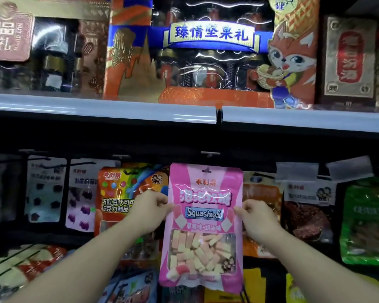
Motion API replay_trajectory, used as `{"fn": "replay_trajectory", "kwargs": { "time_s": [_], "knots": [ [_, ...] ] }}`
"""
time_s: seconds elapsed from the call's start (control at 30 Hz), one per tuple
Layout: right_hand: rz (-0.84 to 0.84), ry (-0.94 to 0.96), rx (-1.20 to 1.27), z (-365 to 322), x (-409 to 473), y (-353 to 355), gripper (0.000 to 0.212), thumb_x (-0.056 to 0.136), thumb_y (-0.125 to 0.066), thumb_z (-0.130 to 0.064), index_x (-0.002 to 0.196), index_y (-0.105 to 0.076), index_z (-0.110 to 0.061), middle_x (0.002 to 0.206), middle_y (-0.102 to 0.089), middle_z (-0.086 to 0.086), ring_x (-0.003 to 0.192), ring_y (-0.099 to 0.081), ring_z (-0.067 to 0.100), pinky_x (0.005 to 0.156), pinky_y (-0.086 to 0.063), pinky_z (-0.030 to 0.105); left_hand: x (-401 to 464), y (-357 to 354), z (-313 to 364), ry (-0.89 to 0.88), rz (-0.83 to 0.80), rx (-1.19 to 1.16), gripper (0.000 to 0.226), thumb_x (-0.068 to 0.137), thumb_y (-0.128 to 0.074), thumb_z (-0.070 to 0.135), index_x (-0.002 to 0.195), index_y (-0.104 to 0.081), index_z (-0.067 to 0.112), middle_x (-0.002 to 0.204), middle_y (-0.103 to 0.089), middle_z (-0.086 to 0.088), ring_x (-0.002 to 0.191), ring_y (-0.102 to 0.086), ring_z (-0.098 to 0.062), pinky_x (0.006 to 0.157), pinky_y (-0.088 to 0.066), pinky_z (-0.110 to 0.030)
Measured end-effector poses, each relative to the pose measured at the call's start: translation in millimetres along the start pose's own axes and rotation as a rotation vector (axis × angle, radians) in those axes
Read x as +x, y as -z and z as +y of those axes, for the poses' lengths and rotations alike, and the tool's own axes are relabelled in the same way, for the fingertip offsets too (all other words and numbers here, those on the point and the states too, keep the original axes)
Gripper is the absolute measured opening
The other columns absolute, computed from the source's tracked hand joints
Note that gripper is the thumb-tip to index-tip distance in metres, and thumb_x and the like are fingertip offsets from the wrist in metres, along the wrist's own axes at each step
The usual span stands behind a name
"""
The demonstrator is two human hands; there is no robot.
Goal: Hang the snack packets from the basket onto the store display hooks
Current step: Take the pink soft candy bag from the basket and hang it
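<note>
A pink Squashies snack packet with a clear window of pink and yellow sweets is held upright in front of the hook row. My left hand pinches its left edge and my right hand pinches its right edge, both at mid height. The hang hole at the packet's top sits just below a display hook bracket. Whether the hook passes through the hole I cannot tell. The basket is out of view.
Hanging packets fill the row: an orange candy packet to the left, an orange one and a green one to the right. A white shelf edge runs above, carrying large gift boxes. More packets hang below.
</note>
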State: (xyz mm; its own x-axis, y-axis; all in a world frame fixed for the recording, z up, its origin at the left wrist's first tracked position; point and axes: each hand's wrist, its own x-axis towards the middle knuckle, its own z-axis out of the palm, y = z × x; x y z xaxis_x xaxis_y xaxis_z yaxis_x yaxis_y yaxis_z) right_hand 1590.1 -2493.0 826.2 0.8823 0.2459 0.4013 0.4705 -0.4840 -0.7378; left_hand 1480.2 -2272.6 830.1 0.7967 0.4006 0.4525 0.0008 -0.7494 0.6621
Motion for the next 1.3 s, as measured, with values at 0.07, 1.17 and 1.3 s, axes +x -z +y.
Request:
{"fn": "replay_trajectory", "kwargs": {
  "time_s": [0.07, 1.17, 1.3],
  "knots": [
    [-0.007, 0.002, -0.002, 3.6, 7.1, -3.8, 0.031, 0.095, -0.054, -0.025, 0.088, -0.063, 0.003, 0.087, -0.069, 0.018, 0.072, -0.064, 0.026, 0.064, -0.053, 0.031, 6.7, -4.8, -3.8, 0.004, 0.008, 0.027, 0.027, 0.086, -0.066, 0.037, 0.077, -0.073, 0.012, 0.079, -0.074, -0.008, 0.079, -0.07, -0.026, 0.074, -0.058, -0.044],
    [-0.042, 0.361, -0.822, 1.0, -36.2, 1.3, 0.017, 0.095, -0.044, -0.021, 0.109, -0.052, -0.017, 0.107, -0.063, 0.003, 0.093, -0.063, 0.028, 0.062, -0.039, 0.031, -64.2, 30.5, -1.0, -0.084, 0.019, 1.017, 0.036, 0.093, -0.044, 0.049, 0.111, -0.062, 0.022, 0.092, -0.065, 0.001, 0.084, -0.062, -0.021, 0.061, -0.046, -0.028],
    [-0.108, 0.437, -0.936, -4.6, -76.9, -7.4, 0.033, 0.096, -0.042, -0.021, 0.128, -0.042, -0.019, 0.119, -0.058, 0.004, 0.104, -0.061, 0.029, 0.064, -0.036, 0.032, -101.2, 47.9, -11.5, -0.123, -0.008, 1.055, 0.035, 0.096, -0.04, 0.046, 0.109, -0.062, 0.022, 0.074, -0.052, 0.002, 0.07, -0.054, -0.023, 0.054, -0.039, -0.026]
  ]
}}
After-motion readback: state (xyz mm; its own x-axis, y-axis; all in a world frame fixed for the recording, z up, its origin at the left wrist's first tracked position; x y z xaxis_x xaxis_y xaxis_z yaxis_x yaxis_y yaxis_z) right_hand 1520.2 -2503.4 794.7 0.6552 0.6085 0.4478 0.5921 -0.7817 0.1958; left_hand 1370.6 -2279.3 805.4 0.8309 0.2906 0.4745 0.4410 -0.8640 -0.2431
